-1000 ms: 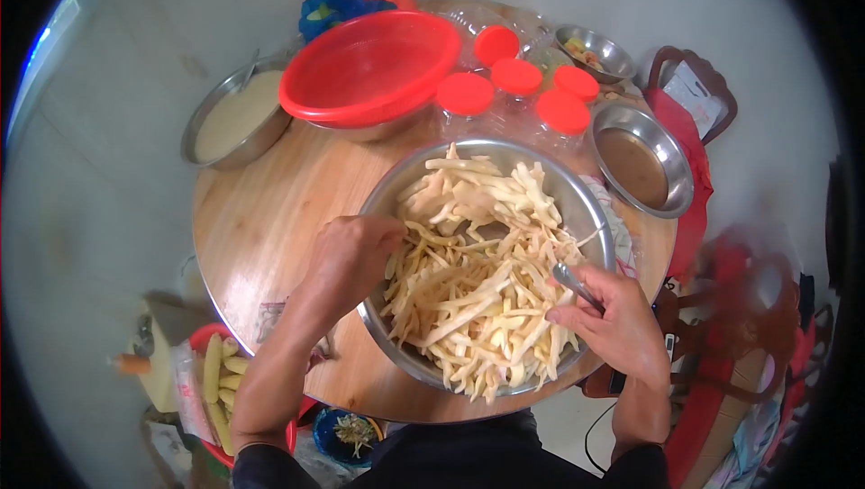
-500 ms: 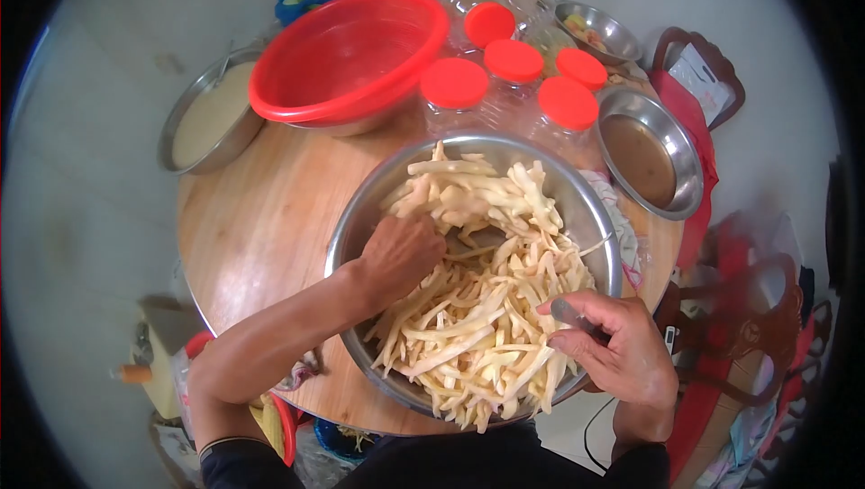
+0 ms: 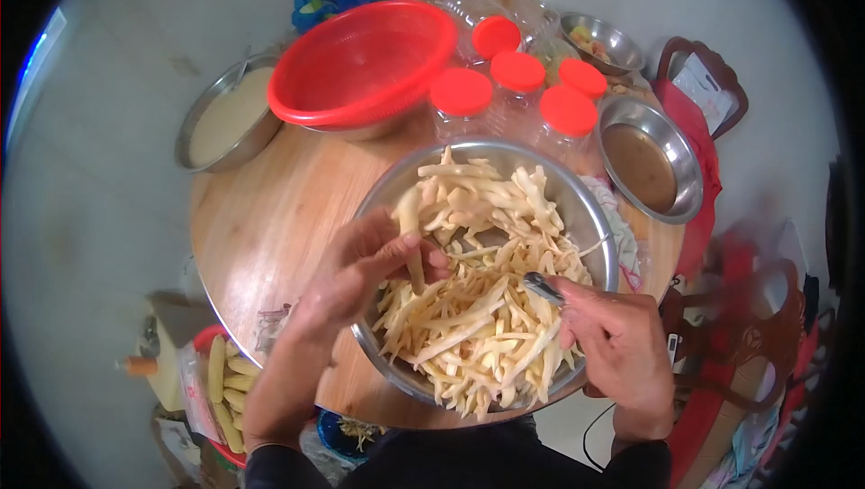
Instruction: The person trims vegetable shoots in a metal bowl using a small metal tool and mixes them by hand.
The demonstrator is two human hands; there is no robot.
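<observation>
In the big steel bowl [image 3: 605,228] lies a heap of pale yellow strips [image 3: 491,331], with longer, thicker root-like pieces [image 3: 478,192] piled along its far side. My left hand [image 3: 347,277], over the bowl's left part, pinches one long pale root-like piece [image 3: 408,210] between thumb and fingers, held nearly upright. At the right, my right hand [image 3: 622,345] grips a small tool with a shiny dark metal end [image 3: 542,287] that points left over the strips. The tool's handle is hidden in the palm.
Red-lidded clear jars [image 3: 518,72] stand behind the bowl, beside a red basin [image 3: 360,61]. Steel basins hold whitish liquid [image 3: 232,120] at left and brown liquid [image 3: 640,165] at right. Yellow corn-like cobs [image 3: 236,381] sit in a red tub below the table's left edge.
My left hand has come up from the heap, toward me and to the left, with a long pale piece in its fingers. My right hand's tool has tipped upward and left.
</observation>
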